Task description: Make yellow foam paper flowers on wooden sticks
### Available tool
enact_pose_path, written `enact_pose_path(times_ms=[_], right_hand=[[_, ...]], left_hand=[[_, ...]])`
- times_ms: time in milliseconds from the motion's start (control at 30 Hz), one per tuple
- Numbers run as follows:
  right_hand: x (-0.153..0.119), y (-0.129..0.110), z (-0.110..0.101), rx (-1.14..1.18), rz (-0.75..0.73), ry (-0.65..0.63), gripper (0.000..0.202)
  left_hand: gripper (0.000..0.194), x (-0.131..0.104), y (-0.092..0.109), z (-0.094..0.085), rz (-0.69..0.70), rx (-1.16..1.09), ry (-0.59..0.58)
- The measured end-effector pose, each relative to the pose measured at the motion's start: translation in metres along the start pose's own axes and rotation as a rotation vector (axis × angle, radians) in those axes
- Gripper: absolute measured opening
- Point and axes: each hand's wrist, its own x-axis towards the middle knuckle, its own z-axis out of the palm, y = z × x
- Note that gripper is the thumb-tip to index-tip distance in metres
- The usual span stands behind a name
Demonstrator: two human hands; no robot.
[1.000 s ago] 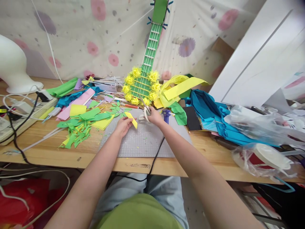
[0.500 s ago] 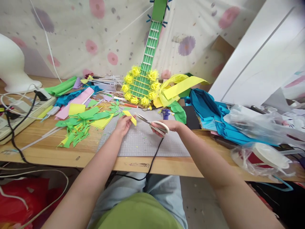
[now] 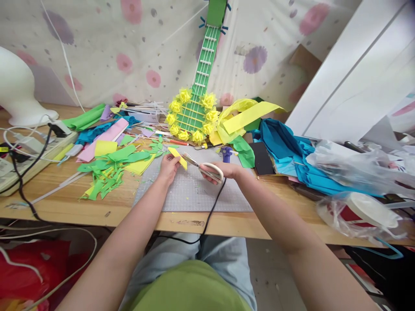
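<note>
- Head view: near the middle of the frame, the left hand (image 3: 169, 168) pinches a folded-looking yellow piece (image 3: 182, 160) between thumb and fingers, over the upper left of the grey mat (image 3: 194, 202).
- Right hand (image 3: 227, 169), just right of centre, has its fingers in the handles of the scissors (image 3: 193, 162); the blades point left at the piece.
- Step in hand, as I judge it: lining up a cut on the yellow piece. The tips sit at or just beside its right edge — whether they touch, I can't tell.
- A cut from here would call for the piece set well between the 2 blades, a firm pinch, and left fingertips behind the cutting line. Thin paper could bend or slide if the blades close at a slant.
- Upper centre holds the green guitar (image 3: 204, 65), leaning back, with yellow flowers (image 3: 208, 100) around its body — it lies beyond both hands, and neither touches it.
- Green scraps (image 3: 108, 172) lie left of the mat. The glue gun (image 3: 226, 154) is just above the right hand in the frame, so the right wrist needs some care there.
</note>
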Motion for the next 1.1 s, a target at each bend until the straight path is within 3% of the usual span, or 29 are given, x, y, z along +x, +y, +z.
enact_pose_path(times_ms=[367, 567, 667, 800, 933, 1000, 1100], right_hand=[[0.01, 0.006, 0.002, -0.056, -0.054, 0.061, 0.046], [-0.002, 0.003, -0.005, 0.023, -0.126, 0.06, 0.046], [-0.021, -0.001, -0.024, 0.106, -0.231, 0.28, 0.043], [-0.06, -0.009, -0.054, 0.092, -0.296, 0.798, 0.039], [-0.098, -0.007, -0.069, -0.058, -0.224, 0.949, 0.037], [-0.104, 0.001, -0.074, -0.187, -0.14, 1.049, 0.036], [-0.096, 0.023, -0.083, -0.472, 0.198, 1.139, 0.034]], left_hand=[[0.019, -0.003, 0.003, 0.003, -0.005, 0.012, 0.002], [0.021, -0.004, 0.005, 0.003, -0.028, -0.005, 0.002], [0.023, -0.005, 0.006, 0.002, -0.022, -0.014, -0.012], [0.022, -0.004, 0.006, 0.003, -0.028, -0.016, -0.025], [0.021, -0.004, 0.006, 0.003, -0.032, -0.013, -0.03], [0.02, -0.003, 0.006, 0.003, -0.03, -0.018, -0.034], [0.02, -0.004, 0.006, 0.002, -0.032, -0.017, -0.048]])
